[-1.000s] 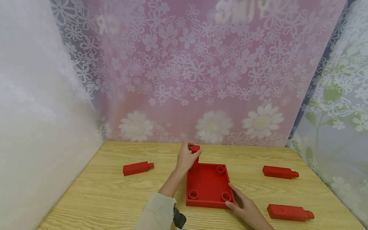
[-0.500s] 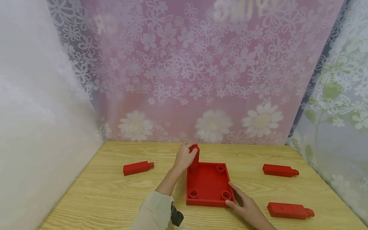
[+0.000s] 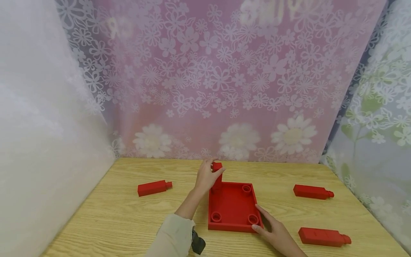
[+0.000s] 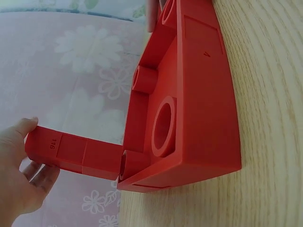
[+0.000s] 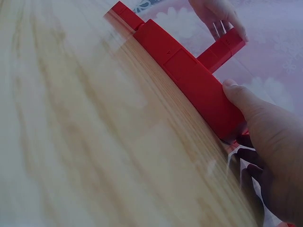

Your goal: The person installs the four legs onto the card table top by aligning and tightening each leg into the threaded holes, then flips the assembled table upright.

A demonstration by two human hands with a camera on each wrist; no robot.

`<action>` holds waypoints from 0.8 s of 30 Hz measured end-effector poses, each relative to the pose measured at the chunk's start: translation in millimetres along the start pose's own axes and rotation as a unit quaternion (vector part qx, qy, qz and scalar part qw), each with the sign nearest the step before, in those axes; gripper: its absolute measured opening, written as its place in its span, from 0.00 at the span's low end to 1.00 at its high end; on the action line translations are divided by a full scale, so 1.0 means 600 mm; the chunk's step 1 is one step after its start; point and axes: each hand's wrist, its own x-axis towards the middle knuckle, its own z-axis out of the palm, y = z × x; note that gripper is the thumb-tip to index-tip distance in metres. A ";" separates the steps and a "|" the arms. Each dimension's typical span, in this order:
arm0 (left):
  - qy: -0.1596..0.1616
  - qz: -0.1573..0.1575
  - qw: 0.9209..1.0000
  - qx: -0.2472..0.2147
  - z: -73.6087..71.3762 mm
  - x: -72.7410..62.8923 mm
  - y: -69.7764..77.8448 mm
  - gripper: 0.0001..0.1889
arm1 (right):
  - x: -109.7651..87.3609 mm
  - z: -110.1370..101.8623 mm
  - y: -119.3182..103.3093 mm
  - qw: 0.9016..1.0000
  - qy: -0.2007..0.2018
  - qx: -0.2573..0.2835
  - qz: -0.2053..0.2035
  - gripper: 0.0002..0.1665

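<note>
My left hand (image 3: 205, 177) pinches the upper part of a red square post (image 3: 217, 182) between thumb and fingers. The post stands upright at the far left corner of a shallow red square tray (image 3: 232, 207). In the left wrist view, the lower end of the post (image 4: 71, 149) meets a round corner socket (image 4: 135, 163), and its face is marked 116. Round sockets also rise at the tray's other corners. My right hand (image 3: 273, 230) grips the tray's near right corner, thumb on the front rim and fingers along the right side. In the right wrist view, its lower fingers are partly shadowed.
One loose red post (image 3: 152, 188) with a round peg end lies left of the tray. Two more lie to the right, a farther red post (image 3: 311, 192) and a nearer red post (image 3: 322, 237). Behind the wooden table (image 3: 179, 242) hangs a flowered pink curtain (image 3: 199, 89).
Half a second ago my left hand was wrapped over the post with a corner edge turned forward. Now the post faces squarely and the thumb is out along its right side. The right hand stays put.
</note>
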 end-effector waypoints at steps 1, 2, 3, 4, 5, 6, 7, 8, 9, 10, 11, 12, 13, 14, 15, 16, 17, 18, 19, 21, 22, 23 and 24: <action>0.002 -0.011 1.000 -0.012 0.001 0.000 -0.001 0.23 | 0.000 0.000 0.000 1.000 0.000 0.000 0.001 0.43; 0.004 -0.022 0.999 -0.024 0.001 0.000 -0.001 0.24 | 0.000 0.001 0.001 1.000 -0.001 0.000 0.002 0.43; 0.006 -0.031 0.999 -0.037 0.001 0.000 -0.002 0.24 | 0.001 0.001 0.001 1.000 -0.001 0.001 0.003 0.43; 0.007 -0.040 0.998 -0.046 0.001 0.000 -0.002 0.25 | 0.001 0.001 0.002 1.000 -0.001 0.001 0.003 0.43; 0.007 -0.044 0.998 -0.050 0.001 0.000 -0.003 0.24 | 0.001 0.001 0.002 1.000 -0.002 0.002 0.004 0.43; 0.007 -0.047 0.998 -0.051 0.000 0.000 -0.003 0.24 | 0.001 0.001 0.002 1.000 -0.002 0.002 0.005 0.43; 0.007 -0.049 0.997 -0.051 -0.001 0.000 -0.003 0.23 | 0.001 0.001 0.002 1.000 -0.002 0.003 0.006 0.43; 0.006 -0.046 0.997 -0.054 -0.001 0.000 -0.004 0.22 | 0.001 0.001 0.001 1.000 -0.001 0.004 0.007 0.44; 0.006 -0.044 0.997 -0.055 -0.001 0.001 -0.004 0.22 | 0.001 0.000 0.001 1.000 -0.001 0.003 0.007 0.44; 0.004 -0.042 0.998 -0.055 -0.002 0.001 -0.005 0.21 | 0.001 0.000 0.001 1.000 0.000 0.004 0.008 0.44; 0.003 -0.041 0.998 -0.055 -0.002 0.001 -0.006 0.21 | 0.001 0.000 0.001 1.000 0.000 0.004 0.008 0.44; 0.002 -0.037 0.998 -0.055 -0.003 0.001 -0.006 0.20 | 0.001 0.000 0.000 1.000 0.001 0.004 0.008 0.44; 0.000 -0.033 0.998 -0.054 -0.004 0.001 -0.007 0.20 | 0.001 0.000 0.000 1.000 0.001 0.004 0.008 0.44; -0.002 -0.028 0.998 -0.056 -0.004 0.000 -0.007 0.20 | 0.001 0.000 0.000 1.000 0.001 0.004 0.007 0.44; -0.004 -0.024 0.998 -0.054 -0.005 0.000 -0.008 0.19 | 0.001 0.000 0.001 1.000 0.001 0.003 0.007 0.43; -0.006 -0.019 0.998 -0.054 -0.005 -0.001 -0.008 0.19 | 0.001 0.000 0.001 1.000 0.001 0.003 0.006 0.43; -0.006 -0.015 0.998 -0.054 -0.006 -0.001 -0.008 0.18 | 0.001 0.000 0.001 1.000 0.001 0.004 0.006 0.43; -0.006 -0.010 0.998 -0.054 -0.006 -0.002 -0.009 0.18 | 0.001 0.000 0.002 1.000 0.000 0.004 0.005 0.43; -0.007 -0.008 0.998 -0.054 -0.006 -0.002 -0.010 0.17 | 0.001 0.001 0.002 1.000 0.000 0.003 0.004 0.43; -0.008 -0.005 0.999 -0.053 -0.007 -0.002 -0.010 0.16 | 0.001 0.001 0.002 1.000 -0.001 0.004 0.005 0.43; -0.009 -0.002 0.999 -0.051 -0.007 -0.003 -0.010 0.16 | 0.001 0.000 0.001 1.000 -0.001 0.004 0.005 0.43; -0.011 -0.001 0.999 -0.049 -0.007 -0.003 -0.009 0.16 | 0.001 0.000 0.001 1.000 -0.001 0.004 0.005 0.43; -0.013 0.002 0.999 -0.047 -0.006 -0.003 -0.009 0.16 | 0.001 0.000 0.001 1.000 -0.002 0.004 0.005 0.43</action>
